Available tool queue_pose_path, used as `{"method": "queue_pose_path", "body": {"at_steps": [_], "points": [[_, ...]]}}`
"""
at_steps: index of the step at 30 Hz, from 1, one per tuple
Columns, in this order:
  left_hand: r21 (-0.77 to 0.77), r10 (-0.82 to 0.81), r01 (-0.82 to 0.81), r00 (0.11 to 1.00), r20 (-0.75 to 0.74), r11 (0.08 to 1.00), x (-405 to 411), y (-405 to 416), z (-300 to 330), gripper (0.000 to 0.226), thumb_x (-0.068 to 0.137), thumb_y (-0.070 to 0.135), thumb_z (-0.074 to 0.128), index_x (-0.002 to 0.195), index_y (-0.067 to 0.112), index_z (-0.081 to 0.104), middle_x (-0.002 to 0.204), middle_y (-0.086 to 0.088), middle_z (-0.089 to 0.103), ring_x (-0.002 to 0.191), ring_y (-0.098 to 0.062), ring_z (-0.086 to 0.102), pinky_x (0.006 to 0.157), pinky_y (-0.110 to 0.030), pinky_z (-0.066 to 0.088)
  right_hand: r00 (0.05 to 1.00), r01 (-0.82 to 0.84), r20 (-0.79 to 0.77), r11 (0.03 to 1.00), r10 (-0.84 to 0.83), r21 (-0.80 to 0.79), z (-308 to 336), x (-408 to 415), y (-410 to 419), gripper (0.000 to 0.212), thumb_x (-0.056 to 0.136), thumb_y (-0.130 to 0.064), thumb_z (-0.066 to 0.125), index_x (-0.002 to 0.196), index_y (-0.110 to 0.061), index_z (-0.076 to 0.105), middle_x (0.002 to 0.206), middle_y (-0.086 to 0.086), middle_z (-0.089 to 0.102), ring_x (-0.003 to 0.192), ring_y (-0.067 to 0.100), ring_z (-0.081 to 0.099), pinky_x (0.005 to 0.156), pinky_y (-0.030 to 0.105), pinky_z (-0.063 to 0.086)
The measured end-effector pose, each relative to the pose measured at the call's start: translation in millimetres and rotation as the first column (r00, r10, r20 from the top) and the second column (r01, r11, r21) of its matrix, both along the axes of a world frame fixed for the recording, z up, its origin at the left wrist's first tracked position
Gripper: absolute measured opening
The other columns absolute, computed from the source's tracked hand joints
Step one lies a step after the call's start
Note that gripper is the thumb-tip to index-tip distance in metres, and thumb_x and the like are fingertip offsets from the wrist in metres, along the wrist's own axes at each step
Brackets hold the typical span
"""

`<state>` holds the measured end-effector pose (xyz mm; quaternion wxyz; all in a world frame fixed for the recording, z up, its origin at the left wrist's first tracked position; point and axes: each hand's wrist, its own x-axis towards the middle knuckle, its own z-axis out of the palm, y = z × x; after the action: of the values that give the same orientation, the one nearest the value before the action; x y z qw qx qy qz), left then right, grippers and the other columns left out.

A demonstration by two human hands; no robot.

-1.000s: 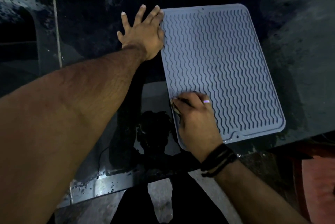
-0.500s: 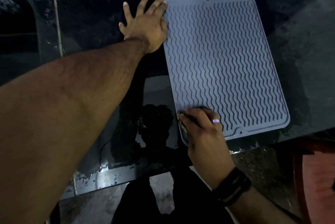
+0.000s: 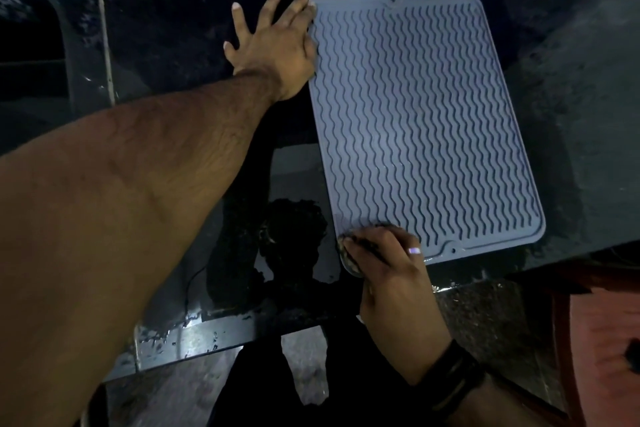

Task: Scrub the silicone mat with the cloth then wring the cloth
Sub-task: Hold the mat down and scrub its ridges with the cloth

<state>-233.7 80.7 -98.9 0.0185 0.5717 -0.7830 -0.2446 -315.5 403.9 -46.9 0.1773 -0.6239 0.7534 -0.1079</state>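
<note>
A grey silicone mat (image 3: pixel 422 122) with wavy ridges lies flat on a dark, wet counter (image 3: pixel 581 87). The left hand (image 3: pixel 277 42) rests with spread, straight fingers at the mat's far left corner, its edge touching the mat. At the near left corner the right hand (image 3: pixel 388 264) grips a dark cloth (image 3: pixel 348 255) pressed onto the mat. Black bands (image 3: pixel 453 381) circle the right wrist.

The cloth (image 3: pixel 347 255) is mostly hidden under the right hand (image 3: pixel 388 265), which also covers the mat's (image 3: pixel 422 122) near left corner; both forearms run off the frame
</note>
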Motion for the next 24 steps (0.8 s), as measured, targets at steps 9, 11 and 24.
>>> {"method": "queue_pose_path", "body": {"at_steps": [9,11,24], "points": [[-0.036,-0.035,0.035,0.999,0.0,0.999,1.3,1.4,1.8,0.06,0.113,0.042,0.03,0.172,0.045,0.017,0.181,0.022,0.001,0.168,-0.024,-0.015,0.119,-0.084,0.005,1.0,-0.001,-0.022,1.0,0.002,0.027,4.0,2.9,26.0,0.044,0.072,0.003,0.061,0.112,-0.013,0.071,0.116,0.0,0.062,0.115,0.024,0.048,0.098,0.036,0.051],[-0.042,-0.048,0.048,0.999,0.005,0.998,1.9,1.0,1.0,0.06,0.113,0.042,0.029,0.172,0.044,0.017,0.181,0.023,0.001,0.168,-0.022,-0.014,0.119,-0.084,0.004,1.0,0.025,-0.016,1.0,-0.025,0.0,1.6,2.3,12.3,0.043,0.069,0.005,0.066,0.108,-0.013,0.072,0.113,0.001,0.063,0.111,0.027,0.051,0.093,0.036,0.052],[-0.043,-0.056,0.057,0.998,0.012,0.997,2.3,-1.2,-2.7,0.06,0.113,0.043,0.028,0.172,0.044,0.017,0.181,0.022,0.002,0.168,-0.021,-0.013,0.119,-0.084,0.004,1.0,0.023,0.011,0.999,-0.024,0.027,2.0,0.9,19.8,0.042,0.073,0.002,0.059,0.112,-0.011,0.071,0.114,0.002,0.063,0.109,0.027,0.052,0.097,0.033,0.049]]}}
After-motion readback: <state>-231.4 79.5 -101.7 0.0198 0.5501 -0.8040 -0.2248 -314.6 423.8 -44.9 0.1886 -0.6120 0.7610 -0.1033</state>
